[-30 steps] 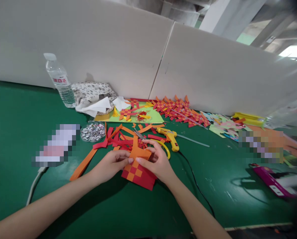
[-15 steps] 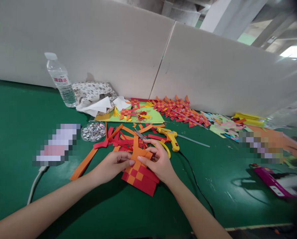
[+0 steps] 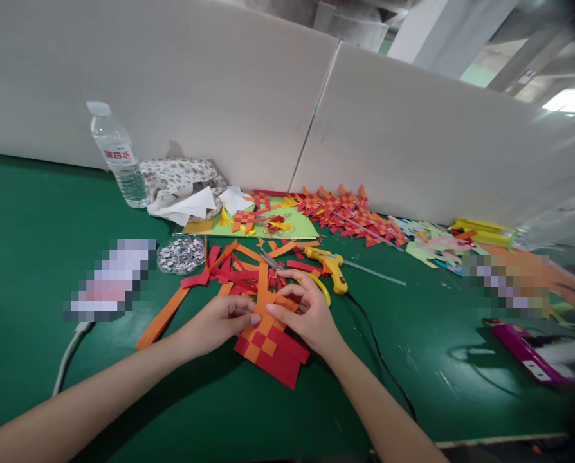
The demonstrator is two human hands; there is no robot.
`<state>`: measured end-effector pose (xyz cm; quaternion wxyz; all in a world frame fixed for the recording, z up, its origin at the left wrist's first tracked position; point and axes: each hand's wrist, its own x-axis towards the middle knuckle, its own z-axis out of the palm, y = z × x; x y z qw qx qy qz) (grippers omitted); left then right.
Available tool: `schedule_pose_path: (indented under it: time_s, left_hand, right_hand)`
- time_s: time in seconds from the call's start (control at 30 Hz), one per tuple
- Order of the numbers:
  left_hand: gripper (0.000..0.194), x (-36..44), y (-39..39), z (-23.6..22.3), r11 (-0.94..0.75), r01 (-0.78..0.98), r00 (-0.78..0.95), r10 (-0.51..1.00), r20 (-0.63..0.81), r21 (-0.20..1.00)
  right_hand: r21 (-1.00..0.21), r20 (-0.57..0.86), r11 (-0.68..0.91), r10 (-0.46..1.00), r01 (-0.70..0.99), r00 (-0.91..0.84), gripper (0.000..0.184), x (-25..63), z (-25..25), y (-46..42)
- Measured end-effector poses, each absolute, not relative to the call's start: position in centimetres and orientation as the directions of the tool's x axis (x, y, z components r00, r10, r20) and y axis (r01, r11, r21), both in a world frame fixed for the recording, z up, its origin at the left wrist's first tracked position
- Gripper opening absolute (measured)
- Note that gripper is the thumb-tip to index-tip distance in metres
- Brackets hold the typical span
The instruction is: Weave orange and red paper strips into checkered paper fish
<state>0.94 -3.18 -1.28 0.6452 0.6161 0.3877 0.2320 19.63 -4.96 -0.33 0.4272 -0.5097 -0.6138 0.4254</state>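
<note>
Two hands meet over a woven paper square (image 3: 267, 350) of red and orange strips lying on the green tabletop (image 3: 36, 244). My left hand (image 3: 215, 321) is curled, its fingertips pinching the square's upper edge; my right hand (image 3: 307, 315) is half closed, gripping the same edge and an orange strip (image 3: 263, 283) rising from it. Loose paper strips (image 3: 229, 267), a yellow glue gun (image 3: 328, 263) and a water bottle (image 3: 116, 154) lie beyond, before white partition boards (image 3: 220, 83).

Left hand (image 3: 220, 321) and right hand (image 3: 309, 318): both bare, no gloves, rings or watch visible. Forearms behind each hand bare too, no sleeves in frame. Fingernails short, unpainted.
</note>
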Motion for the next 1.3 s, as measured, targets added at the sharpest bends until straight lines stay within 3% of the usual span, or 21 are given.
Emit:
schedule_pose_path:
  time_s: [0.27, 0.5, 0.8, 1.1, 1.3]
  left_hand:
    - [0.023, 1.2, -3.3, -1.8, 0.165, 0.157, 0.582, 0.781, -0.227, 0.974]
    - [0.03, 1.3, -3.4, -2.3, 0.334, 0.103, 0.588, 0.74, -0.328, 0.937]
    - [0.026, 1.4, -3.4, -2.7, 0.354, 0.045, 0.611, 0.73, -0.306, 0.934]
    - [0.03, 1.3, -3.3, -1.4, 0.115, 0.164, 0.507, 0.842, -0.184, 0.98]
    - [0.031, 1.2, -3.3, -1.3, 0.121, 0.198, 0.491, 0.847, -0.205, 0.973]
  right_hand:
    - [-0.956, 0.122, 0.142, 0.988, 0.257, -0.092, 0.044, 19.6, -0.6, -4.8]
    - [-0.962, 0.14, 0.147, 0.989, 0.23, -0.045, 0.042, 19.5, -0.6, -4.8]
    - [-0.971, 0.111, 0.113, 0.994, 0.21, -0.025, 0.038, 19.4, -0.7, -4.7]
    - [-0.969, 0.132, 0.135, 0.991, 0.207, -0.028, 0.039, 19.1, -0.6, -4.9]
    - [-0.968, 0.109, 0.116, 0.993, 0.222, -0.042, 0.038, 18.7, -0.4, -5.0]
